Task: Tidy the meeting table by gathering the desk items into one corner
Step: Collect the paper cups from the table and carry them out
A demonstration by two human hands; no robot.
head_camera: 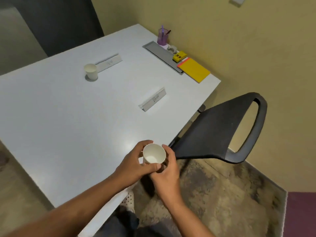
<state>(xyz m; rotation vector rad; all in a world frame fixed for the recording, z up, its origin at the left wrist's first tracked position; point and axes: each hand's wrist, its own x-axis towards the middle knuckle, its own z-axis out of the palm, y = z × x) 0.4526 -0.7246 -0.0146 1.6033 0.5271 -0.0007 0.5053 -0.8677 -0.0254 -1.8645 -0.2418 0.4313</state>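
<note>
An empty white paper cup [154,153] is held over the near right edge of the white table [68,117]. My left hand [136,163] wraps its left side and my right hand [166,171] cups it from the right and below. A second paper cup [91,71] stands on a round coaster at the middle left. Two folded name cards lie on the table, one [153,99] near the centre right and one [109,62] behind the second cup. At the far right corner sit a purple pen holder [162,37], a grey tray [162,54], a yellow item [179,56] and a yellow notepad [194,70].
A black office chair [222,127] stands against the table's right edge, close to my hands. A patterned rug covers the floor below. A yellow wall runs along the right and a dark panel stands beyond the table's far left.
</note>
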